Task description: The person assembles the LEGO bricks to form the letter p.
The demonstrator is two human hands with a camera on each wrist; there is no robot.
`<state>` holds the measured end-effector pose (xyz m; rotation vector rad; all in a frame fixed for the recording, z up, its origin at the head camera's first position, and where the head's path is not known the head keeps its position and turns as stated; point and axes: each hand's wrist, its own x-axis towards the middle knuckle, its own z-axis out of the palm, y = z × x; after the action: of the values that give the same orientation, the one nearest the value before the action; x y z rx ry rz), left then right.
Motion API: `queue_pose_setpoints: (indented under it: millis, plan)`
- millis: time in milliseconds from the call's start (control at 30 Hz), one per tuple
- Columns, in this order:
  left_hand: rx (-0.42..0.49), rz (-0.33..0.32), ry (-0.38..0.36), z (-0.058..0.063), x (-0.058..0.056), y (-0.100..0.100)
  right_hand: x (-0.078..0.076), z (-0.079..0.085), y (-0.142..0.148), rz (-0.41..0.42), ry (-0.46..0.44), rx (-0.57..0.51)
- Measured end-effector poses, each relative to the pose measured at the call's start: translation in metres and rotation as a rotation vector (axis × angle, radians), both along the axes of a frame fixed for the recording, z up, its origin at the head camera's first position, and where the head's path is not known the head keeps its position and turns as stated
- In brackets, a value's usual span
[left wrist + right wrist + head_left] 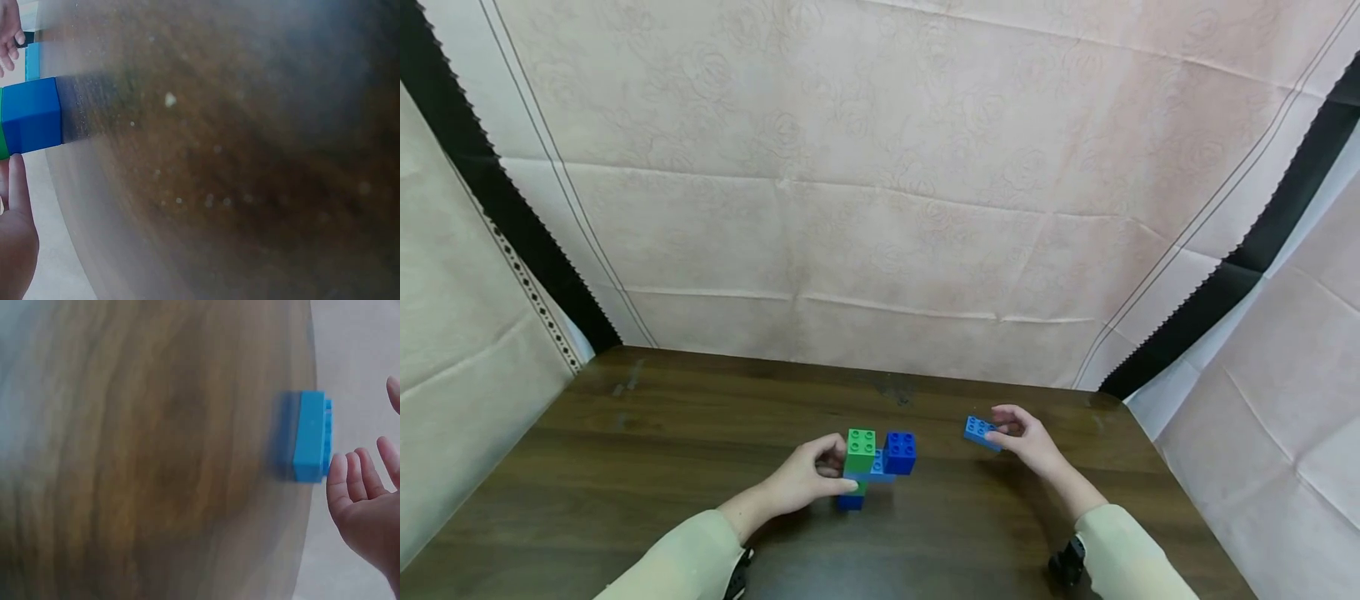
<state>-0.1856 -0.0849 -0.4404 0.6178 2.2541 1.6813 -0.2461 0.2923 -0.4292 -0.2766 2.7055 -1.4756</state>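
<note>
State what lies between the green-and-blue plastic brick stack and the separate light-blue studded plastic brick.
The head view shows only bare brown wooden tabletop between the stack and the separate brick.

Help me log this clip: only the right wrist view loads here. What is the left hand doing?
Observer: In the head view, the left hand grips a stack of bricks.
Operator: Does the stack have any green in it?
Observer: Yes, a green brick at its upper left.
Operator: And what is to the right of that green part?
Observer: A dark blue brick, with its studs facing up.
</note>
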Motion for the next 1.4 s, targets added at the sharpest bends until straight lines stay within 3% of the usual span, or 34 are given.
queue_pose_setpoints:
  millis: [333, 667, 867, 1200, 1400]
  plan:
    - [0.000, -0.002, -0.005, 0.002, 0.000, -0.001, -0.013, -0.012, 0.010, -0.082, -0.039, 0.089]
    - [0.005, 0.004, -0.015, 0.001, 0.002, 0.000, -0.018, -0.022, 0.012, -0.050, -0.059, 0.184]
    - [0.008, -0.002, -0.005, 0.001, 0.002, 0.001, -0.017, -0.023, 0.010, -0.073, -0.047, 0.220]
    - [0.014, 0.015, -0.002, 0.000, 0.003, 0.001, -0.018, -0.019, 0.012, -0.082, -0.066, 0.161]
    - [0.032, 0.034, -0.004, -0.004, 0.004, 0.002, -0.012, -0.018, 0.012, -0.071, -0.056, 0.049]
